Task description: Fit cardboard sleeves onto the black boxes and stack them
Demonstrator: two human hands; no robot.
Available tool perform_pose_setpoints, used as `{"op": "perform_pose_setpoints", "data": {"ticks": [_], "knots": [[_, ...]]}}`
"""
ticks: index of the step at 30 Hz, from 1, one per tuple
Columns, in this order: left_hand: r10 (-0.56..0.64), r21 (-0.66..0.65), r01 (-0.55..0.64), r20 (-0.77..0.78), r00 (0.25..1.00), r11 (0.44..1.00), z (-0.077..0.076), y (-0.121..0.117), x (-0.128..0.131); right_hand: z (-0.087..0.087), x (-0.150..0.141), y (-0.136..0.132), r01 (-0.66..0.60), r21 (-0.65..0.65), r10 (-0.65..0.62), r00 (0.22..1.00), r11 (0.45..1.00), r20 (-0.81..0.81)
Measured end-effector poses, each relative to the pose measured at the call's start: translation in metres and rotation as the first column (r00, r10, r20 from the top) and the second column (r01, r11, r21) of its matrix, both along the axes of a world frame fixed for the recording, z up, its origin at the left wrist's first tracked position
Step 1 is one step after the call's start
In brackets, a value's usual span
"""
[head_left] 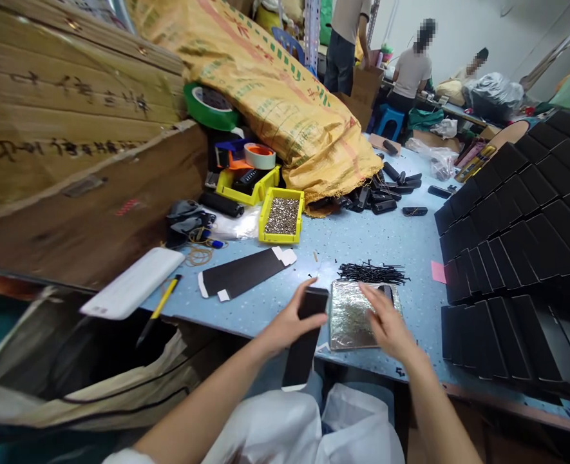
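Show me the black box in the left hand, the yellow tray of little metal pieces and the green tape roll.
Black box [302, 353], head view: its long dark face.
Yellow tray [279, 238], head view: its near wall.
Green tape roll [210, 118], head view: its green outer band.

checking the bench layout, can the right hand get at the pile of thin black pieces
Probably yes: the right hand looks empty over the shiny pad, close to the pile of thin black pieces, with nothing apparent between.
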State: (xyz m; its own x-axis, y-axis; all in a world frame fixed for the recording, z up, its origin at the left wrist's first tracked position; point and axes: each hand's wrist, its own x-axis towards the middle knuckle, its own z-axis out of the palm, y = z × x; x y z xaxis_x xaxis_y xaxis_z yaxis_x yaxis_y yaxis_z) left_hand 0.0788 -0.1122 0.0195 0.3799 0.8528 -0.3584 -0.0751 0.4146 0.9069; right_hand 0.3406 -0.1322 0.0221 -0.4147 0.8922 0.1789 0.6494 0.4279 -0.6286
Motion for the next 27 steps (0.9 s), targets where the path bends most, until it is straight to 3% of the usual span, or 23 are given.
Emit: {"op": "perform_pose_setpoints", "data": {"ticks": [2,4,5,7,8,10,11,12,13,15,17,19,21,23,24,25,27], "knots": [[0.148,-0.225,-0.099,0.212,0.966,0.969,-0.009,0.009,-0.018,0.001,0.039,-0.001,-0.004,0.031,-0.005,0.963,1.000,0.270],[0.380,-0.414,-0.236,0.310,0.871,0.879,-0.017,0.019,-0.027,0.001,0.061,-0.005,-0.063,0.004,0.058,0.940,0.998,0.337],[0.500,-0.488,-0.315,0.313,0.808,0.814,-0.021,0.023,-0.026,0.001,0.063,-0.008,-0.063,-0.024,0.067,0.961,0.998,0.269],[0.672,-0.590,-0.426,0.286,0.683,0.685,-0.026,0.028,-0.013,0.001,0.048,-0.011,0.032,-0.057,-0.036,0.997,0.998,-0.064],[0.713,-0.623,-0.445,0.273,0.646,0.643,-0.026,0.029,-0.003,0.001,0.034,-0.011,0.109,-0.068,-0.124,0.952,0.992,-0.281],[0.730,-0.664,-0.431,0.262,0.632,0.611,-0.026,0.025,0.020,0.003,-0.001,-0.007,0.273,-0.065,-0.254,0.748,0.960,-0.612],[0.724,-0.672,-0.420,0.257,0.640,0.610,-0.024,0.021,0.030,0.004,-0.019,-0.003,0.332,-0.045,-0.272,0.680,0.942,-0.681],[0.709,-0.670,-0.408,0.256,0.657,0.620,-0.023,0.016,0.038,0.006,-0.035,0.000,0.363,-0.015,-0.271,0.667,0.931,-0.694],[0.675,-0.648,-0.390,0.267,0.687,0.654,-0.022,0.011,0.042,0.007,-0.048,0.003,0.370,0.017,-0.262,0.690,0.929,-0.675],[0.563,-0.506,-0.384,0.265,0.783,0.772,-0.021,0.000,0.040,0.008,-0.065,0.006,0.326,0.071,-0.214,0.755,0.943,-0.620],[0.450,-0.165,-0.429,0.118,0.885,0.888,-0.023,-0.008,0.026,0.006,-0.071,0.007,0.298,0.082,-0.188,0.769,0.951,-0.610],[0.367,0.270,-0.323,-0.133,0.921,0.907,-0.025,-0.012,0.010,0.002,-0.068,0.013,0.202,0.062,-0.133,0.814,0.977,-0.565],[0.287,0.496,-0.081,-0.355,0.890,0.864,-0.026,-0.012,-0.003,-0.003,-0.053,0.032,0.028,0.008,-0.021,0.901,1.000,-0.432],[0.217,0.504,0.072,-0.491,0.843,0.861,-0.024,-0.011,-0.009,-0.008,-0.025,0.064,0.041,-0.046,-0.051,0.972,0.998,-0.229],[0.215,0.488,0.088,-0.530,0.820,0.869,-0.023,-0.009,-0.010,-0.011,-0.007,0.083,0.177,-0.044,-0.181,0.976,0.983,-0.121],[0.229,0.477,0.080,-0.555,0.800,0.875,-0.022,-0.007,-0.009,-0.014,0.013,0.102,0.341,-0.025,-0.341,0.940,0.940,-0.003],[0.252,0.471,0.065,-0.577,0.777,0.880,-0.021,-0.002,-0.007,-0.020,0.050,0.132,0.452,-0.021,-0.448,0.889,0.892,0.097]]}}
